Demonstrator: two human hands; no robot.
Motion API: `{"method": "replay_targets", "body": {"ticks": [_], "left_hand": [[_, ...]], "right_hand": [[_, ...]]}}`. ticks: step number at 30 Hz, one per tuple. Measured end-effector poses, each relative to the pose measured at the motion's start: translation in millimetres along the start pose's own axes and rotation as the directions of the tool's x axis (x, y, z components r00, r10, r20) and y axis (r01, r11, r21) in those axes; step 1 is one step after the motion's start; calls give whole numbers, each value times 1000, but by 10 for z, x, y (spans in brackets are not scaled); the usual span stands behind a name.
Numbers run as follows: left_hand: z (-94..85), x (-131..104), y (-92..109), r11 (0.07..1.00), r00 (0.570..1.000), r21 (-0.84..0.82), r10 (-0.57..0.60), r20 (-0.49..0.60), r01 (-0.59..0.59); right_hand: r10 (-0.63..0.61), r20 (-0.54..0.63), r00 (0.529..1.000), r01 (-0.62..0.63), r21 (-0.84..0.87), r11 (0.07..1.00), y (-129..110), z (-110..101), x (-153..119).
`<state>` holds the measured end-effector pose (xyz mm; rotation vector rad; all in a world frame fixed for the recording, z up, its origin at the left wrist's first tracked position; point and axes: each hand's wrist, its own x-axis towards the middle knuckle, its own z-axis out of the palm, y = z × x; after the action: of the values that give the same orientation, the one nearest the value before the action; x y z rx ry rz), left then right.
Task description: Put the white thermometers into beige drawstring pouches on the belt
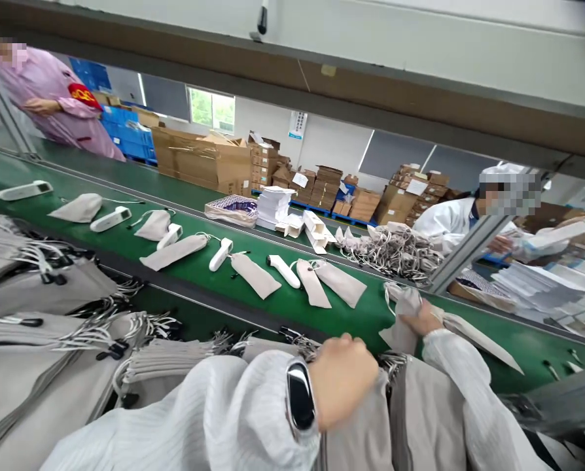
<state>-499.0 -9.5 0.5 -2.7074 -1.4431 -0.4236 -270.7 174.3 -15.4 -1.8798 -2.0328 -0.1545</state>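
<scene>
My right hand (426, 318) is closed on a grey drawstring pouch (404, 322) over the green conveyor belt. Another pouch (483, 340) lies just beyond that wrist. My left hand (345, 381), slightly blurred and with a smartwatch (301, 396) at its wrist, hovers over or rests on a stack of pouches (361, 432). Its fingers are curled, and whatever they may grip is hidden. Beside it lies a second pouch stack (427, 412). Farther left on the belt, white handheld devices (283, 271) alternate with single pouches (256, 276).
Piles of pouches (32, 366) with cords and black toggles fill the near left. Across the belt are a heap of pouches (395, 252), white papers (274, 206) and cartons (201, 160). A metal post (483, 232) and overhead shelf (322, 59) frame the view. Two people are beyond.
</scene>
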Motion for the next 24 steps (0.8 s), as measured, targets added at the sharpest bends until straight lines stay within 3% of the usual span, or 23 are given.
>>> {"method": "replay_targets", "body": {"ticks": [3, 5, 6, 8, 9, 10, 12, 15, 16, 18, 19, 20, 21, 24], "left_hand": [[76, -2, 122, 994, 986, 4, -108, -124, 109], [94, 12, 169, 985, 971, -15, -172, -164, 172], [94, 26, 184, 978, 964, -35, -209, -162, 206], [84, 71, 207, 939, 935, -90, -340, -98, 332], [81, 100, 218, 907, 911, -114, -412, -38, 405], [85, 132, 229, 875, 883, -125, -469, 24, 468], [116, 195, 233, 839, 840, -85, -524, 140, 538], [160, 237, 132, 844, 824, 63, -534, 193, 532], [141, 228, 66, 867, 844, 83, -497, 202, 491], [22, 180, -95, 958, 924, 30, -283, 258, 285], [-74, 148, -178, 993, 958, -52, -91, 273, 109], [-185, 115, -258, 988, 942, -144, 97, 321, -53], [-301, 87, -334, 974, 928, -210, 158, 338, -89], [-584, 44, -518, 892, 978, -435, 185, 100, -125]], "right_hand": [[-7, -53, 999, 1, -111, 994, -312, 13, 46], [-199, 20, 980, 200, -114, 973, -696, -43, 169], [-332, 110, 937, 341, -64, 938, -927, -52, 235], [-546, 284, 788, 541, 105, 834, -1424, 20, 327], [-601, 331, 728, 579, 172, 797, -1670, 105, 341], [-621, 347, 702, 585, 215, 782, -1900, 214, 333], [-597, 334, 730, 537, 260, 803, -2286, 463, 274], [-519, 316, 794, 410, 352, 841, -2635, 747, 186], [-495, 314, 810, 362, 396, 844, -2688, 782, 177], [-451, 305, 839, 265, 494, 828, -2697, 734, 192], [-429, 301, 852, 216, 545, 810, -2653, 649, 214], [-408, 297, 863, 166, 595, 786, -2577, 526, 240], [-385, 293, 875, 119, 641, 758, -2471, 368, 264], [-347, 245, 906, 23, 787, 617, -2017, -244, 253]]}}
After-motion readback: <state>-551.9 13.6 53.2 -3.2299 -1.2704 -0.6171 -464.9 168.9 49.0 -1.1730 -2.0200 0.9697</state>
